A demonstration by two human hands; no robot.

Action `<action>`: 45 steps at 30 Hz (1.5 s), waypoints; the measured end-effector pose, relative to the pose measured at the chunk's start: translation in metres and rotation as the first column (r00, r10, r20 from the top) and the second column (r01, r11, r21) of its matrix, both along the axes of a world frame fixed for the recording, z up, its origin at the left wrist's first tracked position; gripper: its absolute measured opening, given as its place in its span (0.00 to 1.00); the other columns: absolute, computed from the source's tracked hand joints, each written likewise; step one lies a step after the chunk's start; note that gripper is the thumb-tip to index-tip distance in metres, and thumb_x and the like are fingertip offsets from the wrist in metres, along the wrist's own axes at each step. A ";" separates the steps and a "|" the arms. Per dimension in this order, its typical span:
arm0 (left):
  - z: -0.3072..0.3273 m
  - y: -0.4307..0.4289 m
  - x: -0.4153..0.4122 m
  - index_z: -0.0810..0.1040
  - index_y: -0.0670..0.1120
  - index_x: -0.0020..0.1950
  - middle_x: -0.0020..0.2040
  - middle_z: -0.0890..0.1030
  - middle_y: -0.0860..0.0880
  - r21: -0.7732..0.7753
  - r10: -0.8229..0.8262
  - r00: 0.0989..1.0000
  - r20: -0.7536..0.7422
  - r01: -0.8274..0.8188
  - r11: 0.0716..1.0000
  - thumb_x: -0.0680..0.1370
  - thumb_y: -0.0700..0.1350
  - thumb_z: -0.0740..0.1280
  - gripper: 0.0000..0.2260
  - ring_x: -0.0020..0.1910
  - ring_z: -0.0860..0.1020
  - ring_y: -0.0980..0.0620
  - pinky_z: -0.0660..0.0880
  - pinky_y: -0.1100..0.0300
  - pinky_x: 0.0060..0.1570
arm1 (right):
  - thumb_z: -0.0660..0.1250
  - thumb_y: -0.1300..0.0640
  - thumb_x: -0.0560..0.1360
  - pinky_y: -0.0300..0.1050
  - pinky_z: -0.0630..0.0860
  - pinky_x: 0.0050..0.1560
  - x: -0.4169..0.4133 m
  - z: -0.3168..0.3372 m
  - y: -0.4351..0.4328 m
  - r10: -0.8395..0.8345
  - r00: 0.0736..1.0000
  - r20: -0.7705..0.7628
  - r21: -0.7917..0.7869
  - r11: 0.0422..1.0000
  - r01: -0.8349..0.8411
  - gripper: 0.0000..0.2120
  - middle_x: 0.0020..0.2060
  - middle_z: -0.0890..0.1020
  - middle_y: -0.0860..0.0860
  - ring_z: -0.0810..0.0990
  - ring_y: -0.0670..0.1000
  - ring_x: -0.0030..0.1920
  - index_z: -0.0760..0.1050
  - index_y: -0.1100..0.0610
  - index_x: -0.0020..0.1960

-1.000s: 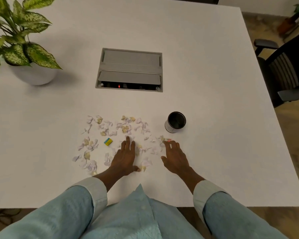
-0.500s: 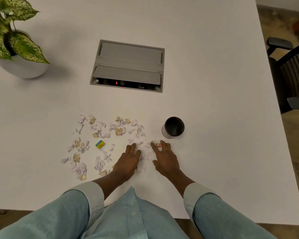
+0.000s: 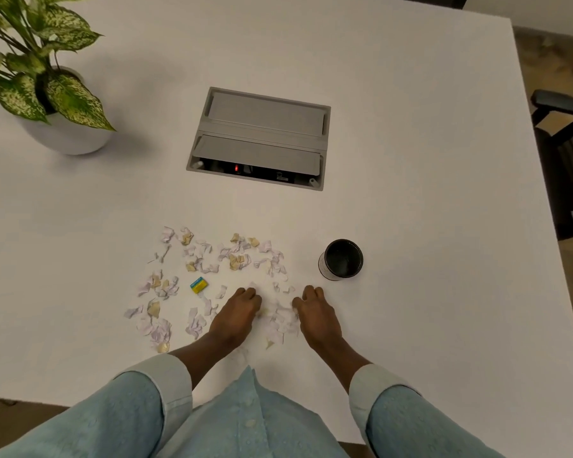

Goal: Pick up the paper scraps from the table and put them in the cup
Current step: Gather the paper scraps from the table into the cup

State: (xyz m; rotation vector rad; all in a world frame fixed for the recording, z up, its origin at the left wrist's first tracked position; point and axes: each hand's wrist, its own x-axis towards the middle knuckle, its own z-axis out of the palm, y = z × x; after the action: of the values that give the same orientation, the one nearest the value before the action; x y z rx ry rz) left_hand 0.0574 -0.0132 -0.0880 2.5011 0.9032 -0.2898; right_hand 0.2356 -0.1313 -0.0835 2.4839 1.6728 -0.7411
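Several small white, lilac and tan paper scraps [image 3: 212,259] lie scattered over the white table [image 3: 411,193] in front of me. A black cup [image 3: 342,259] stands upright to their right, open and dark inside. My left hand [image 3: 235,314] and my right hand [image 3: 315,317] rest on the table side by side, below and left of the cup. The fingers of both are curled down onto scraps. A small heap of scraps [image 3: 280,322] lies bunched between the two hands.
A yellow and blue block [image 3: 199,285] sits among the scraps, left of my left hand. A grey cable box [image 3: 262,137] is sunk into the table's middle. A potted plant [image 3: 47,94] stands far left. A dark chair [image 3: 566,153] is beyond the right edge.
Both hands have drawn closer together and back toward me. Their fingers went from flat and straight to curled, and scraps have bunched up between them.
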 end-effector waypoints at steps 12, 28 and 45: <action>0.042 0.002 0.035 0.82 0.46 0.42 0.39 0.81 0.52 -0.204 0.439 0.855 0.275 -0.395 0.896 0.71 0.34 0.75 0.08 0.36 0.76 0.57 0.68 0.69 0.36 | 0.73 0.61 0.75 0.36 0.75 0.43 -0.002 0.023 0.002 -0.401 0.845 -0.353 0.210 0.846 0.490 0.06 0.44 0.81 0.51 0.81 0.50 0.44 0.86 0.52 0.49; 0.118 0.020 0.170 0.85 0.45 0.43 0.39 0.84 0.53 -0.355 0.461 0.754 0.467 -0.318 0.879 0.71 0.40 0.79 0.05 0.35 0.79 0.58 0.74 0.70 0.35 | 0.75 0.54 0.73 0.45 0.76 0.41 0.091 0.115 0.015 -0.700 0.680 -0.218 0.325 0.605 0.727 0.06 0.47 0.81 0.51 0.81 0.55 0.46 0.84 0.47 0.50; 0.109 0.019 0.194 0.86 0.43 0.49 0.47 0.87 0.49 -0.441 0.306 0.869 0.389 -0.116 0.890 0.77 0.36 0.69 0.07 0.46 0.83 0.53 0.78 0.65 0.45 | 0.67 0.67 0.75 0.49 0.78 0.47 0.093 0.105 0.017 -0.657 0.715 -0.240 0.321 0.641 0.697 0.11 0.46 0.83 0.54 0.82 0.56 0.47 0.82 0.56 0.53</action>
State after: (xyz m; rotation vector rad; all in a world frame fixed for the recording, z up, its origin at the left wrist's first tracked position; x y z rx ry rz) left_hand 0.2512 0.0054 0.0211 1.9380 0.8169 0.1653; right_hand 0.3283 -0.1139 0.0218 3.4851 0.8973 -0.6077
